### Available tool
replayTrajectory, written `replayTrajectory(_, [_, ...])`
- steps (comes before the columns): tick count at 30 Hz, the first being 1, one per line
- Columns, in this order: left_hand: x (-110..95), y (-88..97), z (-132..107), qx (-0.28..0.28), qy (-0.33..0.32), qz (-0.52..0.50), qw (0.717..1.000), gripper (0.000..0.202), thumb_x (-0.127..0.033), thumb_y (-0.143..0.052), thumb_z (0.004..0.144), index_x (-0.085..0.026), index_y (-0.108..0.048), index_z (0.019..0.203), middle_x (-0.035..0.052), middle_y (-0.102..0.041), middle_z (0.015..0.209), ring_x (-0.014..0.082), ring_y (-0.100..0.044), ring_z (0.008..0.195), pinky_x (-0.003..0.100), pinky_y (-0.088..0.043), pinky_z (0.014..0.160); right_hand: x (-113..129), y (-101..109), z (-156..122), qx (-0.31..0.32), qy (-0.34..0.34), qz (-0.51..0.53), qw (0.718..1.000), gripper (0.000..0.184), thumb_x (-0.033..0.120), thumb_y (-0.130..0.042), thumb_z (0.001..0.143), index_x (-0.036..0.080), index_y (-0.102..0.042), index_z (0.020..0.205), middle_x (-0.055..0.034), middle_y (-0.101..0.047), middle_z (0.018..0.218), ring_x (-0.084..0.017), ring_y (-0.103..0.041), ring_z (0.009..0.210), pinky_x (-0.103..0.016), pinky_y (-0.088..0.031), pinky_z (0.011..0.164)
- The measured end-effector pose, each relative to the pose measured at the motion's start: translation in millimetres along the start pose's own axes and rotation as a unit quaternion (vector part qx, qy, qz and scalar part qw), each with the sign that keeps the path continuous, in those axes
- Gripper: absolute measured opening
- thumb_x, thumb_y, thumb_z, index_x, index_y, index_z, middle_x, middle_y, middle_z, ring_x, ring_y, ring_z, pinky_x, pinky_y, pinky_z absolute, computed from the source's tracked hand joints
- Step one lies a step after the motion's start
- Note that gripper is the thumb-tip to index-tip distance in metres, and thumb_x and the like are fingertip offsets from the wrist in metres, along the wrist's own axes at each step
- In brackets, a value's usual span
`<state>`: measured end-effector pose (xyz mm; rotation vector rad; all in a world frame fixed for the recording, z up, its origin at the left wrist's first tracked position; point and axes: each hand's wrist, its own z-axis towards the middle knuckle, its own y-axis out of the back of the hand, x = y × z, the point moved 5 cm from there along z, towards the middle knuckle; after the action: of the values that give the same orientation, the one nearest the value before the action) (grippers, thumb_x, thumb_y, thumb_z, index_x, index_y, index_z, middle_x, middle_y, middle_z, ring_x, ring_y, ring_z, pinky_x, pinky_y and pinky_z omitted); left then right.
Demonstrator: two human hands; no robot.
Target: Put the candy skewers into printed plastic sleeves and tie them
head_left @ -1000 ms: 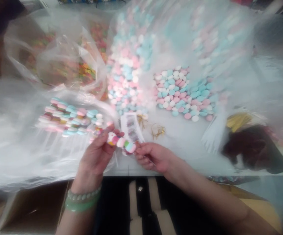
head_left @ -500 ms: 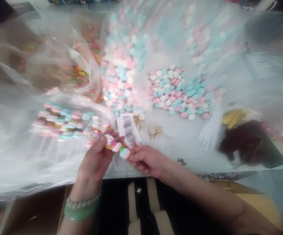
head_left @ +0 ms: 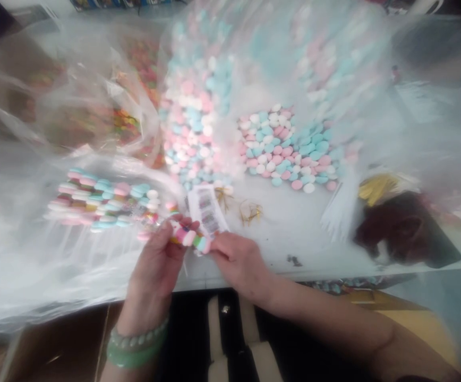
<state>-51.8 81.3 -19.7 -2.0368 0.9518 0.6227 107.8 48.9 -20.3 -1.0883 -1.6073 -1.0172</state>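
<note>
My left hand [head_left: 161,252] is closed round a short row of pastel candy-like pieces [head_left: 190,237], pink, white, green and blue. The row lies nearly level, just above the table's front edge. At its right end my right hand [head_left: 240,260] pinches, with thumb and fingertips closed against the last pink piece. Whatever thin part may sit between those right fingertips is hidden. Just behind the hands a white printed strip [head_left: 207,209] lies on the table. Left of my left hand, several similar pastel rows [head_left: 99,199] lie side by side, thin white sticks trailing from them.
Loose pink, white and blue pieces [head_left: 286,151] spread over the middle, beside a large clear plastic bag [head_left: 190,95]. Another bag with orange-green pieces [head_left: 127,119] stands left. Gold twist ties [head_left: 250,212], white sticks [head_left: 336,209], a yellow bundle [head_left: 376,188] and a dark pouch [head_left: 406,231] lie rightward.
My right hand has turned over, knuckles now upward, and closed in on the row's end. The end piece has turned too, showing its pink side. The left hand keeps its hold.
</note>
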Motion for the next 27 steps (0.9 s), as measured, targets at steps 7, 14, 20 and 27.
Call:
replayTrajectory(7, [11,-6.2,-1,0.025,-0.001,-0.011,1.000,0.017,-0.030,-0.072,0.085,-0.017,-0.071,0.096,0.0065,-0.075,0.096,0.0260,-0.073,0.095,0.040,-0.060,0.088,9,5,1,-0.068,0.098,-0.145,0.982,0.019,0.015,-0.053,0.089,0.022,-0.067,0.078,-0.0040,-0.064,0.080,-0.018,-0.055,0.077,-0.029,-0.041,0.075])
replayTrajectory(14, [-9,-11.3,0,0.069,0.012,-0.003,0.998,0.025,-0.019,-0.077,0.075,-0.018,-0.072,0.100,0.0059,-0.075,0.101,0.0255,-0.070,0.098,0.038,-0.057,0.090,-6,2,11,0.045,-0.165,0.221,0.960,0.001,0.018,-0.064,0.071,0.019,-0.064,0.071,0.0062,-0.052,0.054,-0.008,-0.042,0.046,-0.022,-0.032,0.047])
replayTrajectory(20, [-18,-15.1,-2,0.067,0.016,-0.018,0.997,0.019,-0.025,-0.071,0.083,-0.016,-0.072,0.100,0.0064,-0.074,0.089,0.0215,-0.071,0.084,0.035,-0.058,0.082,-3,-4,8,0.077,-0.220,0.313,0.921,0.008,0.020,-0.067,0.064,0.017,-0.064,0.071,0.0067,-0.051,0.046,-0.005,-0.033,0.037,-0.020,-0.016,0.037])
replayTrajectory(27, [-11,-8.9,-11,0.016,0.037,-0.028,0.999,0.017,-0.020,-0.057,0.093,-0.012,-0.071,0.099,0.0081,-0.073,0.083,0.0202,-0.072,0.080,0.032,-0.060,0.076,-4,-4,4,0.066,-0.218,0.329,0.916,0.011,0.022,-0.068,0.061,0.016,-0.062,0.069,0.0078,-0.050,0.045,-0.004,-0.031,0.035,-0.019,-0.015,0.035])
